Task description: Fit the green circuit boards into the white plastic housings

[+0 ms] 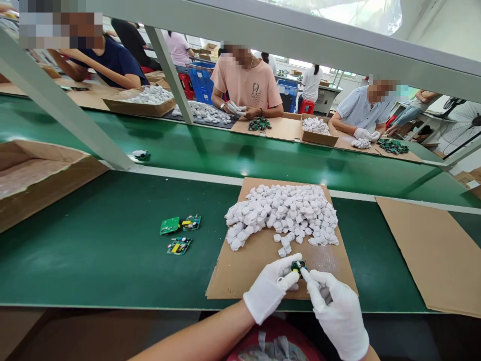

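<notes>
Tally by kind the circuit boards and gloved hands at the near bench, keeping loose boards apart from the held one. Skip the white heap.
Loose circuit boards on the near bench: 3
Held circuit board: 1
Gloved hands, left hand and right hand: 2
Total: 6

Matt cloth gloves (267, 288), cardboard sheet (240, 273) — smooth, glossy green belt (210, 156).
</notes>
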A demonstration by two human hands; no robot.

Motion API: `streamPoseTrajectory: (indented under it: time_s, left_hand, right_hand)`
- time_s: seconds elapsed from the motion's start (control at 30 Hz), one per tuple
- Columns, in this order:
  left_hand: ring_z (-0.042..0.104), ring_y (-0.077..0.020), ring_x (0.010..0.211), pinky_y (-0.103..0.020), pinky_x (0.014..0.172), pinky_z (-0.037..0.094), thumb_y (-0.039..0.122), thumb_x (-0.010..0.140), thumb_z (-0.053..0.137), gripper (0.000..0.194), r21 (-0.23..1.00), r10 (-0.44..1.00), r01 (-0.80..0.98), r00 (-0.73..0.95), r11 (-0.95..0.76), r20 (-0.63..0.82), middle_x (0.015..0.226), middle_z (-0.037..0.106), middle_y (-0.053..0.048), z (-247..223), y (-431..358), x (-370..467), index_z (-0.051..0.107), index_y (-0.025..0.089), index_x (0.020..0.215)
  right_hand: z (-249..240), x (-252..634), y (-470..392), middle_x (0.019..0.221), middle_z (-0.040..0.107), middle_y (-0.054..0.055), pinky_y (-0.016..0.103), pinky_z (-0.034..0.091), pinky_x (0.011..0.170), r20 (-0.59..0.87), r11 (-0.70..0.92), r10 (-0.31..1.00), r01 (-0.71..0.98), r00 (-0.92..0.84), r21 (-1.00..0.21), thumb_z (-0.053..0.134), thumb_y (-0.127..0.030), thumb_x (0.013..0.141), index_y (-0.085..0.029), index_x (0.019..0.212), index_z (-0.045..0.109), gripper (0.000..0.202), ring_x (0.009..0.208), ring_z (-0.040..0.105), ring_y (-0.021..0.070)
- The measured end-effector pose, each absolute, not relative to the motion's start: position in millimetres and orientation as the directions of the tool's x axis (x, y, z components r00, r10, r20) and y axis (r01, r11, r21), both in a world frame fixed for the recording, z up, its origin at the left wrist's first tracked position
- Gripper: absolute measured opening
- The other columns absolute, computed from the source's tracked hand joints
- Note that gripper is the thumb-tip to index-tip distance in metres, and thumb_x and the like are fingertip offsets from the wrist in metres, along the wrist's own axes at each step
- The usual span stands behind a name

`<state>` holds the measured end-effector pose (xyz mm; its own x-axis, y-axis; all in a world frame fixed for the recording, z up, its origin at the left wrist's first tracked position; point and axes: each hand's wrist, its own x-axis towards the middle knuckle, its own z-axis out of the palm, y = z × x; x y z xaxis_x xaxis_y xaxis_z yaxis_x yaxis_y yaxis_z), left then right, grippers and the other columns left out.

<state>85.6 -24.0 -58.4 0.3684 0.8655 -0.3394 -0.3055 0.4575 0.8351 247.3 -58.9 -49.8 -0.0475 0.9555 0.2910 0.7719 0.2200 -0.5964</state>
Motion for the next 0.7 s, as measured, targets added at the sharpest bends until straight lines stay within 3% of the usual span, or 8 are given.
streamPoseTrajectory:
  time_s: [0.2,0.4,0.57,0.63,0.7]
  left_hand:
    - [0.056,-0.0204,0.086,-0.029,0.07,0.049,0.039,0.067,0.07,0.056,0.855,0.877,-0.297,0.369,0.425,-0.308,0.091,0.066,-0.007,-59,-22,85,0.06,0.017,0.118]
    - [0.057,-0.0189,0.081,-0.031,0.073,0.048,0.041,0.064,0.073,0.059,0.852,0.873,-0.292,0.37,0.434,-0.317,0.092,0.066,-0.007,-59,-24,88,0.061,0.015,0.115]
    - [0.059,-0.0174,0.074,-0.029,0.07,0.048,0.043,0.063,0.073,0.054,0.819,0.862,-0.339,0.388,0.462,-0.326,0.087,0.067,-0.006,-63,-23,92,0.064,0.015,0.108]
    - [0.06,-0.0174,0.074,-0.029,0.069,0.049,0.043,0.061,0.075,0.052,0.774,0.838,-0.367,0.405,0.516,-0.367,0.088,0.067,-0.006,-64,-20,90,0.064,0.015,0.105]
    - [0.062,-0.0184,0.078,-0.03,0.071,0.049,0.042,0.061,0.075,0.053,0.734,0.824,-0.405,0.418,0.545,-0.382,0.09,0.067,-0.007,-63,-18,88,0.062,0.016,0.105]
  right_hand:
    - [-44,247,-58,0.064,0.067,0.003,0.022,0.049,0.049,0.236,0.181,0.971,0.733,-0.029,-0.656,0.053,-0.032,0.085,-0.02,0.091,0.066,0.019,0.047,0.057,0.012]
    - [-52,246,-54,0.06,0.065,0.0,0.021,0.047,0.048,0.21,0.171,0.976,0.767,-0.048,-0.618,0.054,-0.032,0.085,-0.022,0.09,0.066,0.017,0.045,0.056,0.0115]
    - [-60,243,-45,0.072,0.07,0.004,0.026,0.049,0.06,0.477,0.338,0.87,0.859,-0.128,-0.385,0.053,-0.027,0.085,-0.021,0.089,0.068,0.017,0.059,0.063,0.0158]
    - [-58,244,-42,0.073,0.069,0.004,0.028,0.049,0.06,0.481,0.396,0.847,0.873,-0.227,-0.285,0.053,-0.027,0.086,-0.022,0.095,0.068,0.018,0.061,0.063,0.0169]
    - [-56,246,-41,0.081,0.068,0.006,0.029,0.05,0.062,0.427,0.428,0.856,0.862,-0.291,-0.272,0.054,-0.028,0.085,-0.022,0.11,0.064,0.028,0.067,0.064,0.0184]
